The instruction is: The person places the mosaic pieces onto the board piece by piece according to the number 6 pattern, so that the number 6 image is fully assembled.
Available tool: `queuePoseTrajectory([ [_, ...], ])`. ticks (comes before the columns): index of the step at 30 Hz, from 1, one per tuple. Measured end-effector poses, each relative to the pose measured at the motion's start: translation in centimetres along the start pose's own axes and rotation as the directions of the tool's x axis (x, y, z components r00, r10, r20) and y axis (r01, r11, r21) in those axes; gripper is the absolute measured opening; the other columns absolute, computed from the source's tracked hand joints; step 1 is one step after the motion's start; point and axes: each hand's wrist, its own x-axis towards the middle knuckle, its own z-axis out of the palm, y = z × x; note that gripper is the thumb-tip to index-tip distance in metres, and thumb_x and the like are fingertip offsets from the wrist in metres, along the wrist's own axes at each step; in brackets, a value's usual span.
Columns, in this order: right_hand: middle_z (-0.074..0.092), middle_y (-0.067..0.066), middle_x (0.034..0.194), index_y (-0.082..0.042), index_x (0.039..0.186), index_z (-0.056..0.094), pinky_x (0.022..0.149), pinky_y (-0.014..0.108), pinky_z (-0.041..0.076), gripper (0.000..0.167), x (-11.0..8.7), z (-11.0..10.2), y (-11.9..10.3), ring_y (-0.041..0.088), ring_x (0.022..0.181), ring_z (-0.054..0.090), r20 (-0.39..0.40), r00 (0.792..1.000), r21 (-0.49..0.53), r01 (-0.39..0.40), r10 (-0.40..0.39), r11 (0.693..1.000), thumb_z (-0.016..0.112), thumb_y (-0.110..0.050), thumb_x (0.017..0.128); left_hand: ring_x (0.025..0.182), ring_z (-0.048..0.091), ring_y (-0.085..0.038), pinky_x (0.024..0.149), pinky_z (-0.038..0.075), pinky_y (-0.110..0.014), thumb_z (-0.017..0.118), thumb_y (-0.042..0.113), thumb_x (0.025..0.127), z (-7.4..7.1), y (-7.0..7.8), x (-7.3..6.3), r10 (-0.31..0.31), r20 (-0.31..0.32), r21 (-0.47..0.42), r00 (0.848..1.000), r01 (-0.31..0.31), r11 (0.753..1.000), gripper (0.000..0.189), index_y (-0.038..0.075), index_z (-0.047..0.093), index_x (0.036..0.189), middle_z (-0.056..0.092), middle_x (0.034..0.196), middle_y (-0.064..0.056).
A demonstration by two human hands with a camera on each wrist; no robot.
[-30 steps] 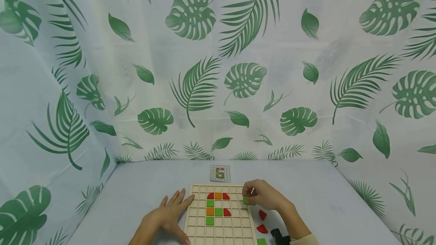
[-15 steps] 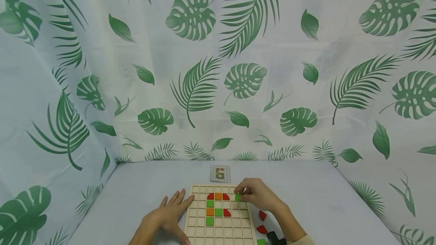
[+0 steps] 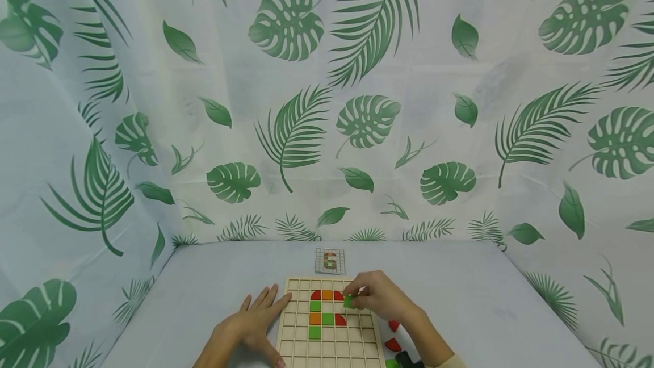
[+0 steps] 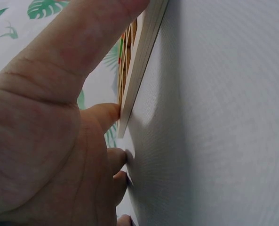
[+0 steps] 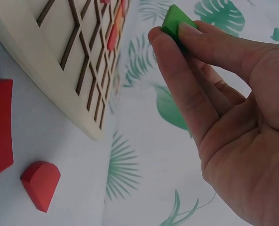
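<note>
A square green tile (image 3: 349,301) is pinched between the thumb and fingertips of my right hand (image 3: 380,295), over the upper right part of a wooden grid board (image 3: 301,351). The right wrist view shows the same green tile (image 5: 177,24) held up off the board. My left hand (image 3: 250,322) lies spread at the board's left side, its index finger and thumb touching that edge. In the grid sit several pieces: red quarter-rounds (image 3: 340,320), orange squares (image 3: 315,318) and green squares (image 3: 314,332).
Behind the board lies a small card (image 3: 330,260) with a printed 6 in coloured shapes. Right of the board are loose red quarter-rounds (image 3: 393,345) and another green square (image 3: 392,363), close to my right forearm. A leaf-print cloth (image 3: 301,146) hangs around the table.
My right hand has carried the green tile leftward from the board's right edge to near the upper red quarter-round. The left hand has stayed in place.
</note>
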Motion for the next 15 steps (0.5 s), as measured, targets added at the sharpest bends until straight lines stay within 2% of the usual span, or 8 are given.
queuePoseTrajectory([
  [7, 0.08, -0.001, 0.101, -0.009, 0.103, 0.082, 0.067, 0.022, 0.057, 0.014, 0.3, 0.7, -0.4, 0.007, 0.078, 0.068, 0.032, 0.999, -0.088, -0.002, 0.005, 0.996, 0.078, -0.005, 0.09, 0.162, 0.008, -0.043, 0.125, 0.005, -0.072, 0.096, 0.064, 0.055, 0.0, 0.0, -0.1, 0.011, -0.002, 0.003, 1.0, -0.011, 1.0, 0.138, 0.024, 0.025, 0.166, 0.01, 0.175, -0.02],
  [15, 0.08, -0.002, 0.1, -0.007, 0.101, 0.082, 0.069, 0.021, 0.058, 0.012, 0.5, 1.3, -0.5, 0.005, 0.077, 0.07, 0.06, 0.998, -0.075, -0.012, 0.016, 0.997, 0.078, -0.004, 0.091, 0.162, 0.007, -0.043, 0.125, 0.004, -0.072, 0.096, 0.063, 0.056, -0.1, 0.0, -0.1, 0.009, 0.004, -0.002, 1.0, -0.009, 1.0, 0.137, 0.024, 0.025, 0.166, 0.01, 0.175, -0.02],
])
